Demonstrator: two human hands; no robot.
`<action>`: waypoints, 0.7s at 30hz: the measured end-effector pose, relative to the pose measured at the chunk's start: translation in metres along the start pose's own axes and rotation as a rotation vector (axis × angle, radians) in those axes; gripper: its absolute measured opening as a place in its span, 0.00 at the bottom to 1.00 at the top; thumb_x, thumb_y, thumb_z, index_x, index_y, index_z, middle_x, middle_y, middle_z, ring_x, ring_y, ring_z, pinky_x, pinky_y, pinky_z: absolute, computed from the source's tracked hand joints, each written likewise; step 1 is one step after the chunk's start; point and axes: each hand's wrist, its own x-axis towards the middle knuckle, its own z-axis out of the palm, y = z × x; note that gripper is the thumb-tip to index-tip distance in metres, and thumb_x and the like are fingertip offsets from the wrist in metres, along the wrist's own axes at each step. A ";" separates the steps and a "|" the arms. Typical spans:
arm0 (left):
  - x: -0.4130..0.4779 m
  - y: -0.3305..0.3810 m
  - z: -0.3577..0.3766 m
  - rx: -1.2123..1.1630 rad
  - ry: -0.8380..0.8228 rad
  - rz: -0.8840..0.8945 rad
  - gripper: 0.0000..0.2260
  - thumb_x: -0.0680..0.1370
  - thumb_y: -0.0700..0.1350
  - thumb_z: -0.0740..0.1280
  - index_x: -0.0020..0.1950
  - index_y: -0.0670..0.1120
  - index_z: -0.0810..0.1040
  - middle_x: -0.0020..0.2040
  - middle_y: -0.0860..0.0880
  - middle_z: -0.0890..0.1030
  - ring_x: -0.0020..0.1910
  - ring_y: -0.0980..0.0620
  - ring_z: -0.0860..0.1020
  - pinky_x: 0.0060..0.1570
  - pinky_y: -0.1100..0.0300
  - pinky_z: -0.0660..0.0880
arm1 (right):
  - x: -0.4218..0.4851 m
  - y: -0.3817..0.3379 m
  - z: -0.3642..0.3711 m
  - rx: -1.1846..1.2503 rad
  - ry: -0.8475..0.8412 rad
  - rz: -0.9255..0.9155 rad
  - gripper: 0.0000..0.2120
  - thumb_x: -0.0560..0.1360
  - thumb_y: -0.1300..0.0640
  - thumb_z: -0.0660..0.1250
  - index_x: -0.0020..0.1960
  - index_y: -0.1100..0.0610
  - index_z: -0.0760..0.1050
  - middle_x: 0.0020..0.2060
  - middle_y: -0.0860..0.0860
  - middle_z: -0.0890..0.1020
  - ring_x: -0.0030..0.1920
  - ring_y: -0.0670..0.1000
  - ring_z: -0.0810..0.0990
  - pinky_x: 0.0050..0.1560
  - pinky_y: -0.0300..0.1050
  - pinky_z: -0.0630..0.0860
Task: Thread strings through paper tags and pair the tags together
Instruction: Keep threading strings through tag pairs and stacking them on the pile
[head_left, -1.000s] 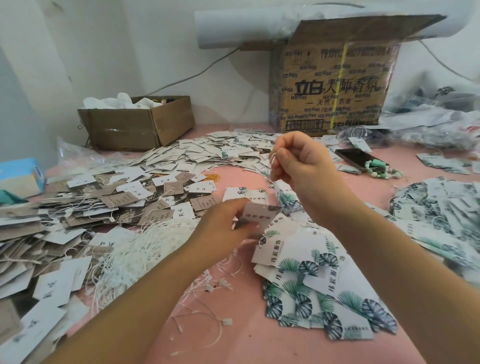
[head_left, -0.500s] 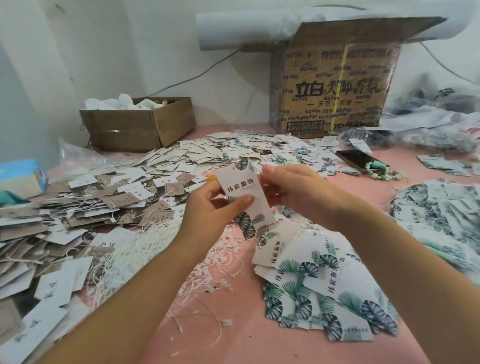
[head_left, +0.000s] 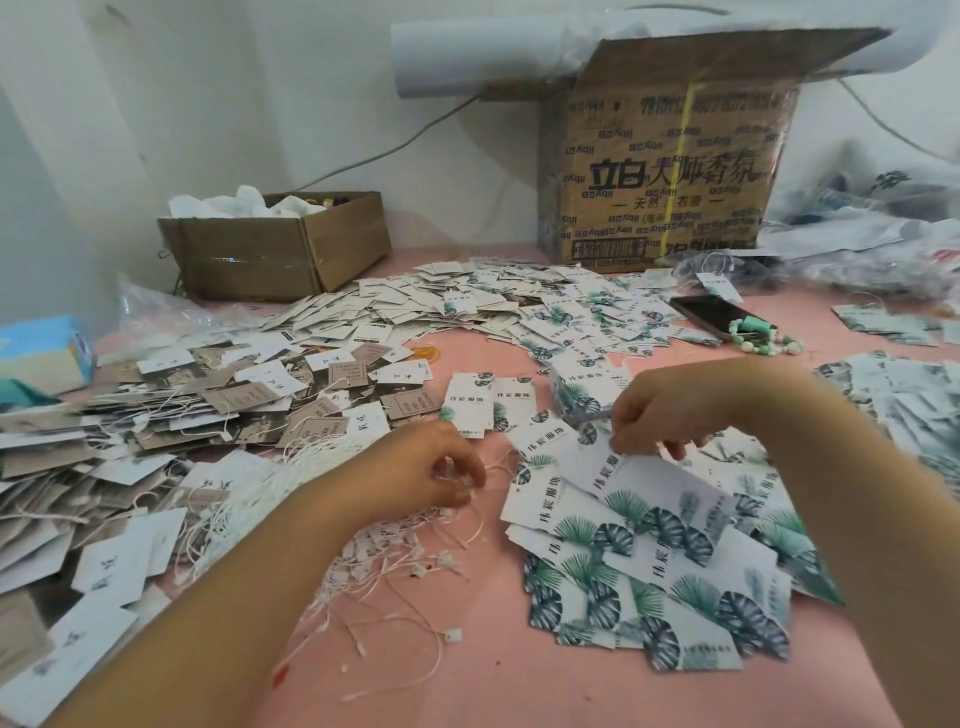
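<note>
White paper tags printed with green leaves lie in a fanned pile (head_left: 654, 566) on the pink table at the right front. My right hand (head_left: 670, 410) is over the pile's far edge and pinches the top corner of one leaf tag (head_left: 618, 467), lifting it a little. My left hand (head_left: 431, 473) hovers low over a heap of white strings (head_left: 291, 499) with plastic ends, its fingers curled and pinching at a string. Two leaf tags (head_left: 485, 405) lie side by side just beyond my hands.
Brown and white tags with strings are heaped on the left (head_left: 156, 415), more leaf tags at the back (head_left: 519, 306) and far right (head_left: 909, 395). A small open carton (head_left: 280, 254), a tall carton (head_left: 670, 171), a phone (head_left: 711, 317), green beads (head_left: 763, 340) and a blue box (head_left: 41, 353) stand around.
The tag my two hands held up is gone from them. My left hand dropped to the strings and my right hand went down to the leaf tag pile and took a tag's corner.
</note>
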 end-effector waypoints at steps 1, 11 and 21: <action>0.000 0.000 0.000 0.009 0.001 0.005 0.10 0.72 0.46 0.73 0.42 0.61 0.77 0.46 0.58 0.74 0.46 0.58 0.74 0.48 0.60 0.72 | 0.001 -0.001 0.001 -0.005 0.002 0.010 0.11 0.77 0.52 0.62 0.39 0.55 0.74 0.33 0.49 0.77 0.34 0.50 0.74 0.33 0.40 0.69; 0.002 0.004 0.005 0.085 -0.016 0.042 0.04 0.75 0.45 0.70 0.48 0.52 0.77 0.47 0.59 0.69 0.46 0.61 0.69 0.45 0.65 0.65 | 0.010 -0.024 0.012 -0.139 0.392 -0.095 0.14 0.77 0.49 0.61 0.45 0.59 0.77 0.34 0.50 0.77 0.30 0.46 0.70 0.30 0.39 0.65; 0.004 0.006 0.009 0.137 -0.008 0.019 0.04 0.77 0.41 0.66 0.45 0.49 0.72 0.42 0.57 0.69 0.42 0.60 0.70 0.41 0.68 0.67 | 0.031 -0.056 0.048 -0.124 0.687 -0.389 0.08 0.76 0.56 0.60 0.48 0.57 0.77 0.45 0.53 0.79 0.47 0.54 0.75 0.50 0.50 0.72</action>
